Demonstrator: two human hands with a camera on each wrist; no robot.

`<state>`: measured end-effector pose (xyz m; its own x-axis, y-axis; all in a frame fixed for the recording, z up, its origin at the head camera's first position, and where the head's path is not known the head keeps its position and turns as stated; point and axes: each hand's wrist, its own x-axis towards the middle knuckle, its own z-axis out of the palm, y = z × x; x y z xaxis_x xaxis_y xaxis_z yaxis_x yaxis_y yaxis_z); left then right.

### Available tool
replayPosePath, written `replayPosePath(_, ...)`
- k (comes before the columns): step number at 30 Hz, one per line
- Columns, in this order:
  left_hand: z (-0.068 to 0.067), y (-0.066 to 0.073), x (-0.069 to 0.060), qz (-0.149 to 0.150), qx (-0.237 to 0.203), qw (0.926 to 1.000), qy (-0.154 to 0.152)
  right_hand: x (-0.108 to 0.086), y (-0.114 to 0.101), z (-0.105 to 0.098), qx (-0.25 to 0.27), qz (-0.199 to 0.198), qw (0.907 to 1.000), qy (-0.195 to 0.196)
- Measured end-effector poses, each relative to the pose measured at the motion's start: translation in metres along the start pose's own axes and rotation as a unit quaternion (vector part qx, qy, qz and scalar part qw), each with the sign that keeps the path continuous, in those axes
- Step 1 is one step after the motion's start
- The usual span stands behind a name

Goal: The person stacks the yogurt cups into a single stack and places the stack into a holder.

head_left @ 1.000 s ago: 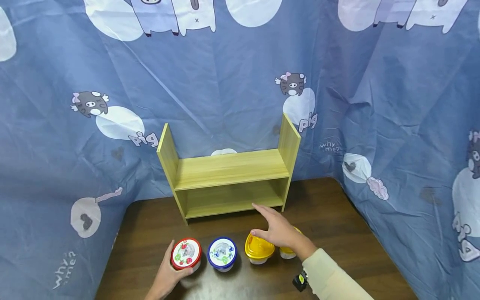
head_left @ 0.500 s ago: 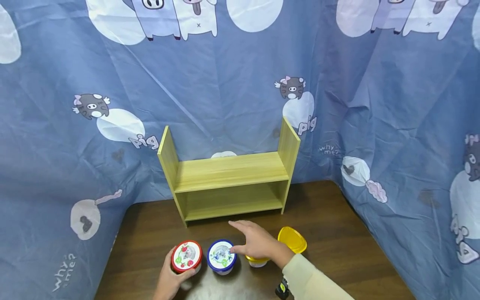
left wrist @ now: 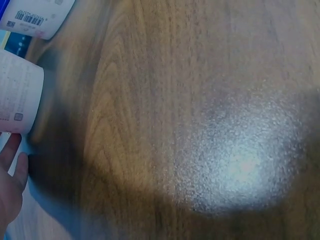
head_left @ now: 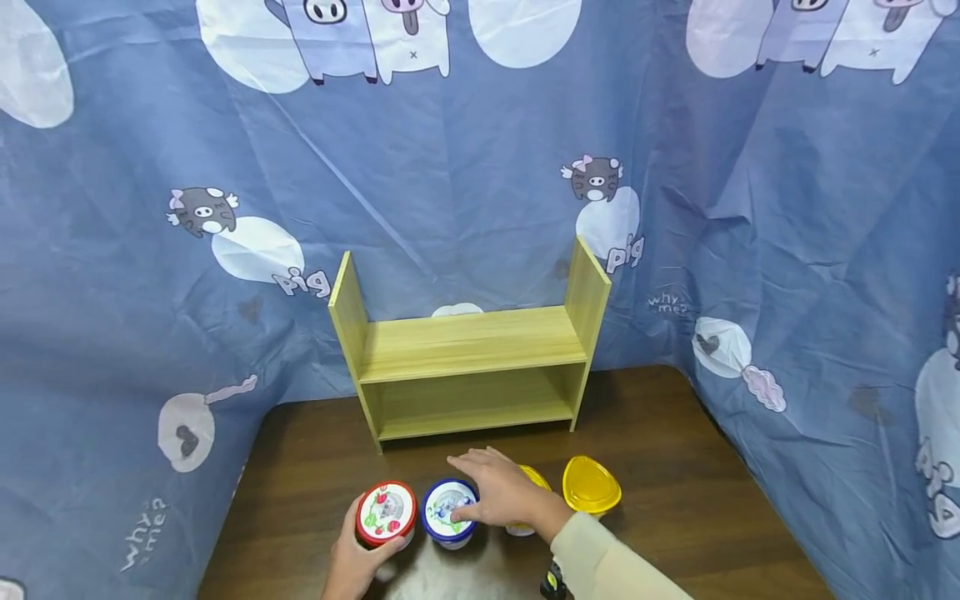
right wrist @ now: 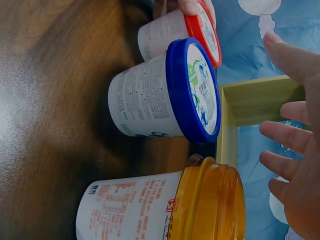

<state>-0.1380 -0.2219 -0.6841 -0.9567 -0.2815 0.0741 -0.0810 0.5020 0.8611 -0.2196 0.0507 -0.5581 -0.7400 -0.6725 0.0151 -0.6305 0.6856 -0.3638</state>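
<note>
At the front of the table, my left hand point(head_left: 354, 557) holds a round tub with a red lid point(head_left: 387, 512), thumb on its near side. In the right wrist view, fingers of that hand reach the red lid point(right wrist: 201, 40). Just right of it stands a white tub with a blue lid point(head_left: 441, 507). My right hand point(head_left: 504, 492) hovers over the blue-lidded tub point(right wrist: 145, 100), its fingers spread and apart from it. Partly hidden under that hand is a yellow-lidded tub point(head_left: 534, 477). Another yellow-lidded tub point(head_left: 591, 485) stands farther right.
Behind the tubs stands a two-level light wooden shelf point(head_left: 472, 342) with raised sides. The brown table point(head_left: 667, 467) is walled at the back and sides by a blue patterned cloth point(head_left: 450, 167). Light glares off the tabletop in the left wrist view.
My right hand has moved left, from above the yellow-lidded tubs to above the blue-lidded tub. My left hand stays at the red-lidded tub. The head view has shifted slightly.
</note>
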Motion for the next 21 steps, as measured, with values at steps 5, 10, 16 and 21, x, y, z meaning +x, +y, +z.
replayPosePath(5,0.002,0.002,0.002,0.005,0.009,0.9999,0.011,0.006,-0.002,0.001,-0.046,-0.004,0.9989,-0.003)
replayPosePath(10,0.003,0.002,0.002,0.003,0.011,0.9997,0.021,0.011,-0.004,0.006,-0.087,-0.005,0.9961,-0.016)
replayPosePath(16,0.003,0.001,0.003,0.013,0.019,0.9995,0.024,0.014,-0.006,0.013,-0.097,-0.015,0.9949,-0.022)
replayPosePath(21,0.004,-0.001,0.001,0.008,0.025,0.9994,0.024,0.014,-0.010,0.018,-0.098,-0.016,0.9942,-0.040)
